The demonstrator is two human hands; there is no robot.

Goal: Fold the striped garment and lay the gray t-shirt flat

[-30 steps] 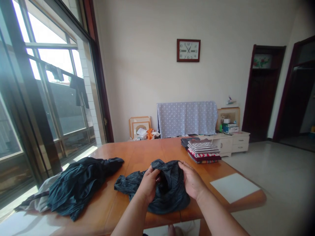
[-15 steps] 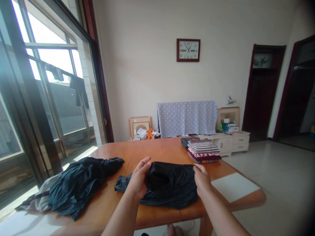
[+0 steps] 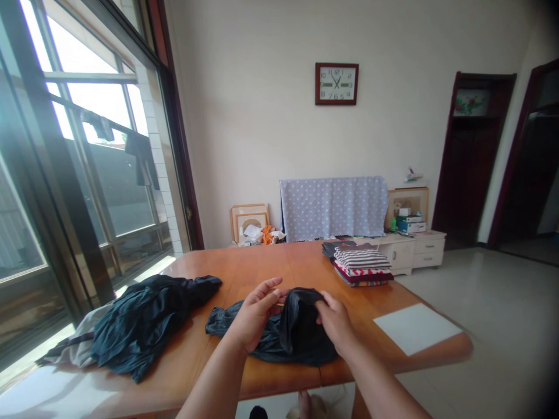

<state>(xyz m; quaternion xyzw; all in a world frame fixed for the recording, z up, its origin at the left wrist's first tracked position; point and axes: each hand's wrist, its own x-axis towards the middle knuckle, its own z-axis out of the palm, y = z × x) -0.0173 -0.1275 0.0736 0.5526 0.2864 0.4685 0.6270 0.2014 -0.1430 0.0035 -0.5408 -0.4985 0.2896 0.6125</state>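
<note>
A dark garment [image 3: 301,331] lies bunched on the table in front of me, its gathered opening raised between my hands. My right hand [image 3: 335,321] is closed on the edge of that opening, on the right side. Beside the left side of the opening is my left hand [image 3: 257,311], fingers stretched and apart; whether its fingertips touch the cloth is hard to see. One end of the garment spreads out to the left, past my left wrist. What kind of garment it is cannot be made out.
The wooden table [image 3: 248,265] carries a heap of dark and grey clothes [image 3: 148,320] at left. Folded clothes [image 3: 362,263] are stacked at its far right, near a white sheet [image 3: 414,327]. Behind stand a cloth-covered object [image 3: 334,208] and a white cabinet [image 3: 425,250].
My right hand has moved left, bringing the garment's right edge closer to my left hand and folding the opening narrower. My left hand's fingers have come off the edge they held.
</note>
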